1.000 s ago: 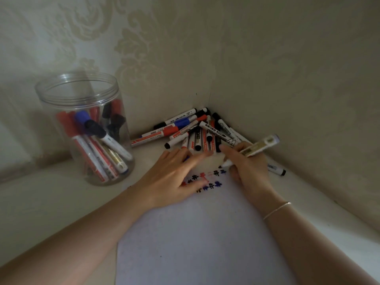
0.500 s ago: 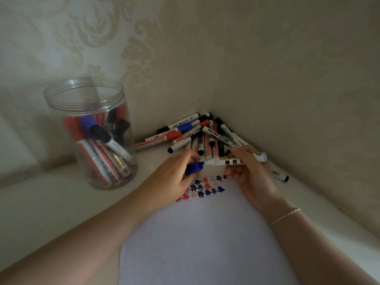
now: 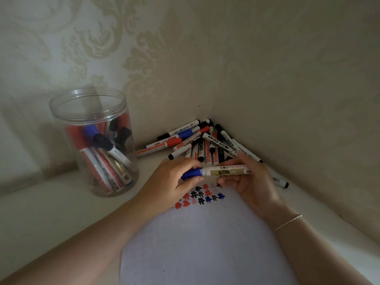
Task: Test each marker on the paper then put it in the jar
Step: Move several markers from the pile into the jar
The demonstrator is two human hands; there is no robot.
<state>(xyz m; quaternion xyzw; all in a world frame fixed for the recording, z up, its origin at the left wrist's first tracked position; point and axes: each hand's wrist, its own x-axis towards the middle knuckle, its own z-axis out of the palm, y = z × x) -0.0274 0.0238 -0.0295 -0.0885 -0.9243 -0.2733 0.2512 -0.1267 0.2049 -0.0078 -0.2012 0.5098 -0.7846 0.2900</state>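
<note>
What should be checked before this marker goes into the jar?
1. Cap on the marker: ok, the blue cap sits on its end.
2. Grip: ok, the left hand pinches the cap and the right hand holds the barrel.
3. Jar mouth open: ok.
4. Room in the jar: ok.
5. Test mark on the paper: cannot tell which is this marker's.

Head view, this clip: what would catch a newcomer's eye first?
Both hands meet at centre over the paper: the left hand pinches the blue cap of a marker whose barrel the right hand holds. Just under them sit red, black and blue test marks. A clear jar of markers stands at left, and a loose marker pile fills the corner behind.
</note>
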